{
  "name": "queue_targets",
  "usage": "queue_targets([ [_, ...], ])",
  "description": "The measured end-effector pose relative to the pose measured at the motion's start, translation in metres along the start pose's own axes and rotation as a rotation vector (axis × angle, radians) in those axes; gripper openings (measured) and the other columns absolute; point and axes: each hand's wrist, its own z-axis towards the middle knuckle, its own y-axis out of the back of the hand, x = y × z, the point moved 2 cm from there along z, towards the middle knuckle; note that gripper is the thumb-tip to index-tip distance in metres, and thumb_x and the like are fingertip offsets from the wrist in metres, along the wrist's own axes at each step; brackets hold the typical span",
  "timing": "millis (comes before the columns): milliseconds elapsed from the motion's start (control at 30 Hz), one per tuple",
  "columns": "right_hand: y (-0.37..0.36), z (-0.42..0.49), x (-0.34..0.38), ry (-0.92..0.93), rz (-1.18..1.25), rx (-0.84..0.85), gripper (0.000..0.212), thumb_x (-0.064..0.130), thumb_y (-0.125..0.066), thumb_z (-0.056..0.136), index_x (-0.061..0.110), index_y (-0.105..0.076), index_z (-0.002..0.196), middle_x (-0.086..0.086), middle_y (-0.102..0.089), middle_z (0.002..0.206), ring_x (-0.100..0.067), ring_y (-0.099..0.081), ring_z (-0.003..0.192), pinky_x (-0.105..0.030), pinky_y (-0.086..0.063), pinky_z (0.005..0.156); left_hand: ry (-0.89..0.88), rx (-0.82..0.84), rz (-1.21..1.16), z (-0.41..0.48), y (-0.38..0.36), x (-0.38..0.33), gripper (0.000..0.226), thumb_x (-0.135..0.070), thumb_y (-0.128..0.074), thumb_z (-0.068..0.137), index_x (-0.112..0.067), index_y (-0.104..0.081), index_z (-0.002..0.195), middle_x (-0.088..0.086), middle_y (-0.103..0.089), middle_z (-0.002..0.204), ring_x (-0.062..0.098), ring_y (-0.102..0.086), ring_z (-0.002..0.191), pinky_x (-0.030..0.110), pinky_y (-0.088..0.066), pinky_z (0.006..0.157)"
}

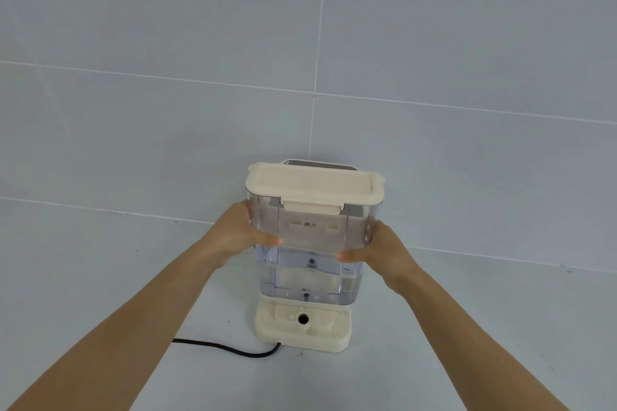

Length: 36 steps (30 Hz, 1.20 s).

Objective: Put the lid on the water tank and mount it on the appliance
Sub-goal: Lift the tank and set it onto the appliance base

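Note:
A clear plastic water tank (pixel 310 274), partly filled with water, carries a cream lid (pixel 314 187) clipped on top. My left hand (pixel 242 233) grips its left side and my right hand (pixel 380 255) grips its right side, thumbs on the front face. The tank's bottom edge is at the rear of the cream appliance base (pixel 337 337), whose round inlet hole (pixel 303 318) shows in front of it. Whether the tank is touching the base I cannot tell. The appliance's upper body (pixel 317 163) peeks out behind the lid.
A black power cable (pixel 227 349) runs left from the base across the white counter (pixel 100 277). Grey wall tiles (pixel 167 43) rise right behind the appliance.

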Motion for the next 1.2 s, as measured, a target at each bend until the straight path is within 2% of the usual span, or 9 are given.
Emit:
queue_targets([
  [100,-0.002,0.004,-0.005,-0.007,-0.029,-0.016,0.073,0.008,-0.082,0.052,0.009,-0.048,0.116,-0.007,-0.061,0.114,-0.024,-0.056,0.105,-0.032,-0.047,0.081,-0.008,0.020,-0.034,0.003,-0.002,0.004,0.071,0.005,-0.075,0.066,-0.008,-0.044,0.129,-0.008,-0.049,0.120,0.014,-0.042,0.120,0.027,-0.036,0.095],
  [233,-0.004,0.006,-0.015,-0.018,-0.033,-0.015,0.078,0.013,-0.084,0.048,0.011,-0.049,0.117,-0.006,-0.061,0.115,-0.024,-0.056,0.108,-0.033,-0.046,0.084,-0.021,0.043,-0.069,0.003,-0.006,0.011,0.065,0.008,-0.074,0.065,-0.009,-0.050,0.123,0.000,-0.053,0.128,0.011,-0.046,0.117,0.030,-0.037,0.100],
  [400,-0.009,0.005,-0.029,-0.017,0.022,-0.005,0.085,0.016,-0.083,0.041,0.017,-0.049,0.119,-0.003,-0.062,0.119,-0.023,-0.056,0.111,-0.043,-0.047,0.097,-0.007,0.043,-0.051,0.004,-0.011,0.023,0.081,0.003,-0.078,0.063,-0.008,-0.041,0.134,0.006,-0.044,0.142,0.018,-0.039,0.131,0.031,-0.034,0.104],
  [667,-0.014,0.005,-0.045,0.027,0.078,0.021,0.080,0.005,-0.082,0.051,0.020,-0.049,0.123,-0.001,-0.063,0.120,-0.021,-0.056,0.113,-0.040,-0.046,0.098,0.002,0.054,0.011,0.007,-0.017,0.033,0.084,-0.001,-0.082,0.057,-0.011,-0.043,0.130,-0.006,-0.048,0.117,0.012,-0.043,0.114,0.025,-0.035,0.091],
  [833,-0.016,0.007,-0.053,0.034,0.066,0.030,0.080,0.007,-0.082,0.053,0.023,-0.048,0.124,0.002,-0.062,0.122,-0.019,-0.055,0.114,-0.033,-0.044,0.095,-0.011,0.077,-0.021,0.007,-0.020,0.038,0.078,0.007,-0.076,0.064,-0.010,-0.041,0.131,-0.011,-0.045,0.122,0.009,-0.043,0.116,0.022,-0.034,0.092],
  [933,-0.018,0.009,-0.060,0.019,0.050,0.031,0.084,0.012,-0.083,0.052,0.024,-0.046,0.126,0.003,-0.061,0.124,-0.020,-0.054,0.116,-0.036,-0.044,0.098,0.017,0.063,-0.006,0.007,-0.019,0.044,0.092,-0.008,-0.085,0.052,-0.010,-0.041,0.133,0.000,-0.051,0.136,0.018,-0.045,0.126,0.030,-0.038,0.102],
  [1000,-0.019,0.010,-0.064,0.011,0.038,0.028,0.085,0.015,-0.083,0.050,0.024,-0.046,0.126,0.003,-0.061,0.124,-0.021,-0.054,0.116,-0.038,-0.044,0.099,0.028,0.065,0.013,0.007,-0.019,0.048,0.103,-0.026,-0.084,0.035,-0.012,-0.045,0.129,0.002,-0.057,0.130,0.021,-0.050,0.121,0.036,-0.040,0.103],
  [1100,-0.022,0.010,-0.069,0.006,0.032,0.029,0.085,0.015,-0.083,0.051,0.025,-0.045,0.126,0.004,-0.060,0.124,-0.020,-0.054,0.116,-0.034,-0.044,0.095,0.035,0.051,0.027,0.008,-0.021,0.055,0.086,-0.024,-0.080,0.038,-0.014,-0.051,0.119,0.004,-0.061,0.119,0.023,-0.053,0.113,0.035,-0.041,0.098],
  [1200,-0.024,0.011,-0.074,0.003,0.035,0.038,0.084,0.016,-0.082,0.051,0.025,-0.045,0.125,0.004,-0.060,0.124,-0.020,-0.054,0.116,-0.030,-0.044,0.091,0.022,0.055,0.027,0.009,-0.023,0.060,0.083,-0.020,-0.082,0.045,-0.015,-0.050,0.121,0.004,-0.060,0.120,0.023,-0.052,0.113,0.034,-0.042,0.095],
])
